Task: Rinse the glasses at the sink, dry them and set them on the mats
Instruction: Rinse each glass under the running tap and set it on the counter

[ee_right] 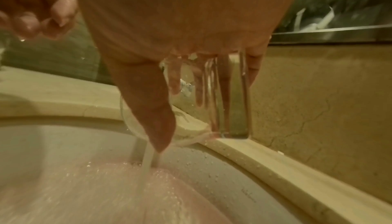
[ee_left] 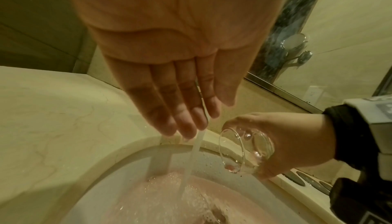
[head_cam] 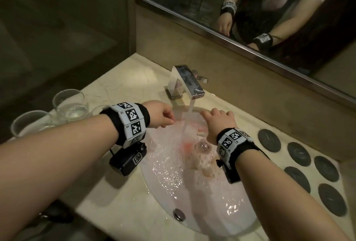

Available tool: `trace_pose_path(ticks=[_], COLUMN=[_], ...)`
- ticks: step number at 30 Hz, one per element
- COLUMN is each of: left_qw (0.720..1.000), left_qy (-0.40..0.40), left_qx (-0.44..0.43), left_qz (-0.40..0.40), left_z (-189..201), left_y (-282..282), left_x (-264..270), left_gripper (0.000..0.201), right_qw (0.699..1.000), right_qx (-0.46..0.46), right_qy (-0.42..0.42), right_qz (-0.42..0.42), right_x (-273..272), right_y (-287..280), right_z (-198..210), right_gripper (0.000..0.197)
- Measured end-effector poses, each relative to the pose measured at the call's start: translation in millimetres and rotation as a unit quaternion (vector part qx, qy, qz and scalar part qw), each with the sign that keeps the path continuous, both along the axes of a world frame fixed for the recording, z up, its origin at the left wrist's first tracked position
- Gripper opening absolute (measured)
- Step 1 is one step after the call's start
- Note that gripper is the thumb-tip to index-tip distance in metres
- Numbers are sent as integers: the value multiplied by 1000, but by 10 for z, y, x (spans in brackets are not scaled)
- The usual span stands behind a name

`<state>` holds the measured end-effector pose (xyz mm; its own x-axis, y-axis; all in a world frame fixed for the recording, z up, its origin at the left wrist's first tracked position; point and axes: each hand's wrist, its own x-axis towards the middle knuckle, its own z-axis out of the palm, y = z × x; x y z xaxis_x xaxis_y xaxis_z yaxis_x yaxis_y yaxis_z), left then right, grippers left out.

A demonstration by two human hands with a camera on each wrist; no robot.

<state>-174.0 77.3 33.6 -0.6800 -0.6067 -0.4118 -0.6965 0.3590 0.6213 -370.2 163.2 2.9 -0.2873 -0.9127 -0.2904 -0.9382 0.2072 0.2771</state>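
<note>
Water runs from the chrome tap point(head_cam: 185, 81) into the white sink point(head_cam: 204, 206). My right hand point(head_cam: 217, 123) grips a clear glass point(ee_left: 246, 148) just right of the stream point(head_cam: 187, 119), tipped with its mouth towards the water. In the right wrist view the thumb and fingers wrap round the glass point(ee_right: 212, 93). My left hand point(head_cam: 163, 117) hangs empty beside the stream on its left, its fingers point(ee_left: 182, 110) relaxed and wet. Two more clear glasses point(head_cam: 68, 104) point(head_cam: 28, 125) stand on the counter at the left, with the rim of a third behind my left wrist.
Several dark round mats point(head_cam: 269, 140) lie in two rows on the beige stone counter point(head_cam: 115, 192) right of the sink. A framed mirror point(head_cam: 250, 29) runs along the back wall. The sink has a metal overflow cap point(head_cam: 179, 214) at its near rim.
</note>
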Motion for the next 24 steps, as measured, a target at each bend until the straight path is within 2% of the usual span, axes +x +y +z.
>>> trace_pose_path(ticks=[2,4,7,11,16,24], left_qw=[1000,1000,1000,1000,1000,1000], left_qy=[2,3,1,-7,-3,6], left_qx=[-7,-11,-13,-19,-24,-28], left_qz=[0,2,7,2,1,-4], left_z=[18,20,12,-4,-17,36], left_y=[-40,-94,-176,-265,-324,-368], left_x=[10,28,66,90,102,72], left_gripper=[17,17,17,19,20,21], right_qw=[998,986,932,870,815,794], right_qx=[-23,-63,-124,-168,-210,-228], right_qy=[-46,-128,-288,-398,-466,-497], right_qz=[-30,-90,-183,-239,-272,-266], right_x=[1,0,-4,31,96,61], right_y=[-66,-115,-165,-246,-320,-317], right_z=[-59,-122,-207,-356,-489,-370], right_gripper=[77,78,87,94,94,101])
